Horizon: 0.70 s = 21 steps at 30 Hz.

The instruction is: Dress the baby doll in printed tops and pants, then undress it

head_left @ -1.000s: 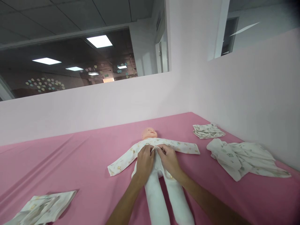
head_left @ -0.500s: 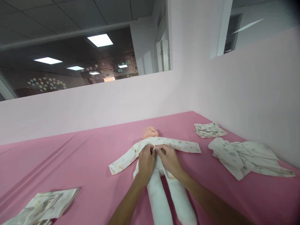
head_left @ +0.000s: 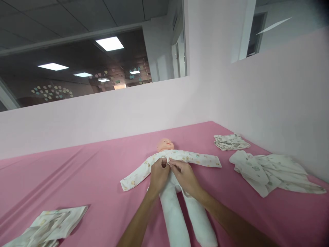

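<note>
A baby doll (head_left: 165, 144) lies on its back, its head away from me and its white cloth legs (head_left: 173, 212) toward me. It wears a white printed baby shirt (head_left: 204, 159) with both sleeves spread wide. Over the doll's chest, my left hand (head_left: 159, 173) pinches the shirt's front edge. Right beside it, my right hand (head_left: 184, 175) pinches the same front, with thumb and finger close to the left fingertips. A thin white strip of cloth shows between them. Whether it is a tie or the hem I cannot tell.
The pink sheet (head_left: 108, 178) covers the surface under the doll. A folded printed garment (head_left: 48, 226) lies at the lower left. Toward the right wall are a folded cloth (head_left: 231, 142) and a spread white garment (head_left: 275, 173). A pale wall (head_left: 128, 113) with a window stands behind.
My fingers have shifted slightly at the shirt front, with the right fingertips now a little higher. The shirt's lower edge covers less of the doll's hips. Everything else looks the same.
</note>
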Tool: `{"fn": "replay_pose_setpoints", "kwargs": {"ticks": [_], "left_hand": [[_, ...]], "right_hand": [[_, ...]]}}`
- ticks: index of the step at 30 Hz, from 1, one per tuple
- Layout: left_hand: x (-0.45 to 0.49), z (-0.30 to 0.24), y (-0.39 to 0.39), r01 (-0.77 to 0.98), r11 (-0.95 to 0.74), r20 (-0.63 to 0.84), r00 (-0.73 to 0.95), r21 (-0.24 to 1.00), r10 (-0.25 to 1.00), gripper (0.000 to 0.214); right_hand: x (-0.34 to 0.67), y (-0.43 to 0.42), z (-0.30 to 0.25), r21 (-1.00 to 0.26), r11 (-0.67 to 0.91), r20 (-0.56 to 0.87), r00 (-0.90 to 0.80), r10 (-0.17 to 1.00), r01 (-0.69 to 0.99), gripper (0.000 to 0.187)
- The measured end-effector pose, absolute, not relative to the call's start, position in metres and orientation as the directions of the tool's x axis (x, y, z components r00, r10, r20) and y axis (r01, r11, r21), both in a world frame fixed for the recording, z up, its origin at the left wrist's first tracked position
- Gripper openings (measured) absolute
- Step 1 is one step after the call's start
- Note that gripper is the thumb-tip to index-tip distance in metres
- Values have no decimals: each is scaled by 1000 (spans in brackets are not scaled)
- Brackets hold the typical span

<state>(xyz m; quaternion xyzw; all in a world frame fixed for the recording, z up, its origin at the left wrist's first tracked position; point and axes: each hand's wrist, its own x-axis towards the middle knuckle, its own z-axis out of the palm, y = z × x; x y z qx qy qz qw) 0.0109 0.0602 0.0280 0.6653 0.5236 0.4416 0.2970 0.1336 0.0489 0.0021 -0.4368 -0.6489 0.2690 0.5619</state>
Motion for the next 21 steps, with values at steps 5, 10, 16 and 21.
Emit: {"fn": "replay_pose_setpoints", "kwargs": {"ticks": [5, 10, 16, 21], "left_hand": [[-1, 40, 58, 202, -135, 99, 180, 970, 979, 15], [-4, 43, 58, 115, -66, 46, 171, 991, 984, 16], [-8, 34, 67, 91, -36, 22, 148, 995, 989, 20], [-7, 34, 69, 161, -82, 56, 160, 983, 985, 19]], "right_hand": [[133, 45, 4, -781, 486, 513, -41, 857, 393, 32], [132, 45, 1, -695, 520, 533, -129, 836, 497, 36], [134, 46, -1, -664, 538, 531, -178, 828, 520, 38], [133, 45, -1, -646, 554, 549, -185, 815, 525, 37]]}}
